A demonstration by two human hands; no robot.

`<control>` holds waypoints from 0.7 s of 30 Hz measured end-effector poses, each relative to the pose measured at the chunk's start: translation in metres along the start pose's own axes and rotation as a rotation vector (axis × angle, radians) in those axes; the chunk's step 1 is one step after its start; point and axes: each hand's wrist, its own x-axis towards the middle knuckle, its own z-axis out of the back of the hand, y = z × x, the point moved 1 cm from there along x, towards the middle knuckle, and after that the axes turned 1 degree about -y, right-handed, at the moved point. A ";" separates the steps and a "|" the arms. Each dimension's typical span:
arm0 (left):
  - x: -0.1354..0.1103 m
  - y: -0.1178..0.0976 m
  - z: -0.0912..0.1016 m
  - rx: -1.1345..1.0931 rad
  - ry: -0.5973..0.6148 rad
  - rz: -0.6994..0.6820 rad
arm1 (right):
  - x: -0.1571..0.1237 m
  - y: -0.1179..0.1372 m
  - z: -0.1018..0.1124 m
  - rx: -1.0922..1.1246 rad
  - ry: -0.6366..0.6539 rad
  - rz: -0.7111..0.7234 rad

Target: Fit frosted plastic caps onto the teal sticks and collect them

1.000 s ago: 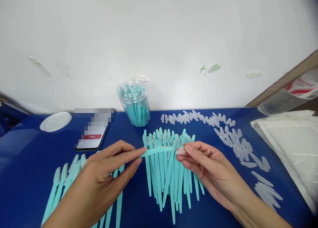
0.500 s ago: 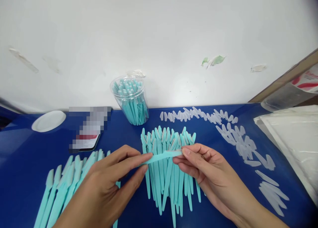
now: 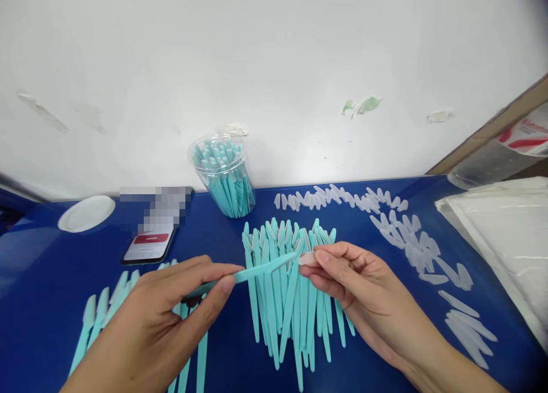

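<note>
My left hand (image 3: pixel 184 307) pinches the handle of a teal eyebrow razor (image 3: pixel 261 271) between thumb and fingers, its bare blade end pointing right. Facing it, my right hand (image 3: pixel 346 279) grips a small translucent blade cap (image 3: pixel 307 259) by thumb and fingertips. A short gap separates the razor's tip from the cap. Beneath both lies a pile of teal razors (image 3: pixel 278 301), blade ends away from me. More razors (image 3: pixel 89 316), with whitish covers on their heads, lie at the left, partly hidden behind my left hand.
A clear plastic tub (image 3: pixel 226 176) full of teal razors stands by the wall. Loose translucent caps (image 3: pixel 422 250) curve across the blue table's right side. A phone (image 3: pixel 152 239) and a white lid (image 3: pixel 85 213) lie at left; white plastic packaging (image 3: pixel 500 233) sits at right.
The razor's head, half a second ago at my right fingertips with the cap, has come away from it. My left hand has moved left with the razor; the cap stays in my right.
</note>
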 end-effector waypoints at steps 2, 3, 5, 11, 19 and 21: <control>-0.002 0.004 0.000 -0.027 0.038 0.072 | -0.001 -0.001 -0.001 -0.005 0.015 -0.013; -0.003 0.006 0.000 -0.041 0.049 0.088 | -0.001 -0.002 -0.001 -0.006 0.019 -0.019; -0.003 0.009 -0.001 -0.060 0.056 0.099 | -0.002 -0.003 -0.001 -0.008 0.023 -0.029; 0.001 0.008 0.002 -0.063 0.069 0.083 | -0.004 -0.004 -0.002 -0.002 0.038 -0.041; 0.005 -0.014 -0.012 -0.142 0.157 0.073 | -0.007 -0.008 -0.009 -0.066 0.121 -0.080; 0.006 -0.019 -0.013 -0.166 0.214 0.079 | -0.007 -0.009 -0.008 -0.101 0.128 -0.064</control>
